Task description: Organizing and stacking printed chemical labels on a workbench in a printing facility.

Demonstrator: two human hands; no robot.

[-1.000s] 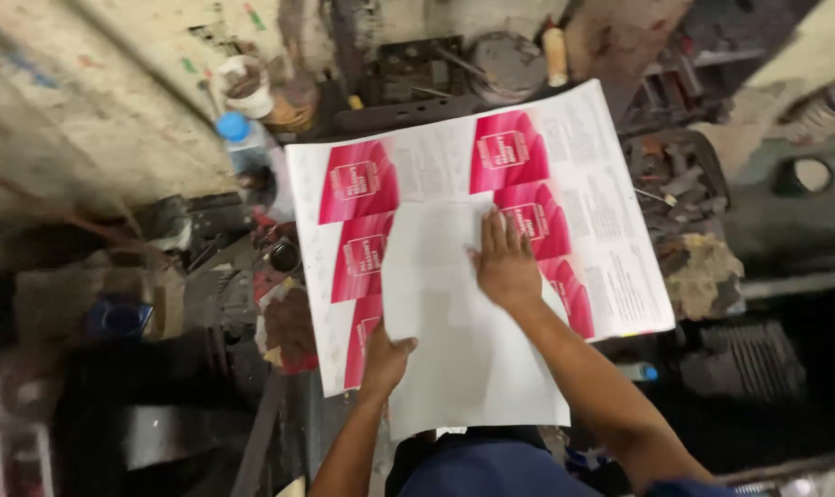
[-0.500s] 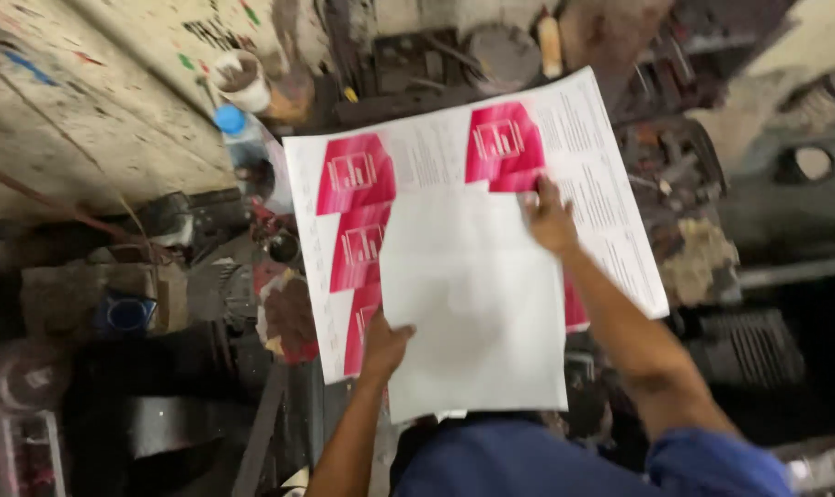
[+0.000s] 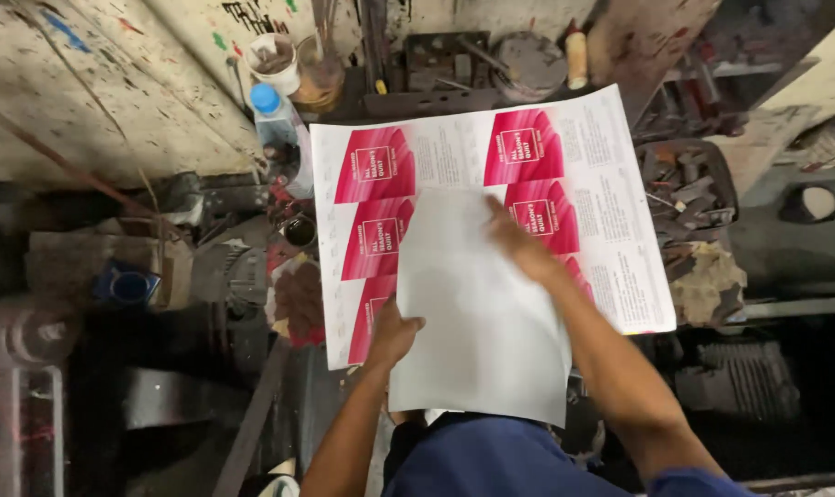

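A large printed sheet [image 3: 610,184] with several pink-red panels and white text blocks lies flat in front of me. On top of it rests a plain white sheet [image 3: 477,304], reaching back toward my body. My left hand [image 3: 394,331] grips the white sheet's left edge, thumb on top. My right hand [image 3: 523,244] lies flat at the white sheet's upper right edge, fingers spread and blurred, partly over a pink panel.
A plastic bottle with a blue cap [image 3: 275,124] and a white cup [image 3: 275,60] stand behind the sheet's left corner. A tray of metal parts [image 3: 689,189] sits to the right. Dark machine parts and a blue round piece [image 3: 127,285] crowd the left.
My right hand has slid up and to the right across the white sheet, then back left a little. The white sheet has shifted with it. My left hand keeps its hold.
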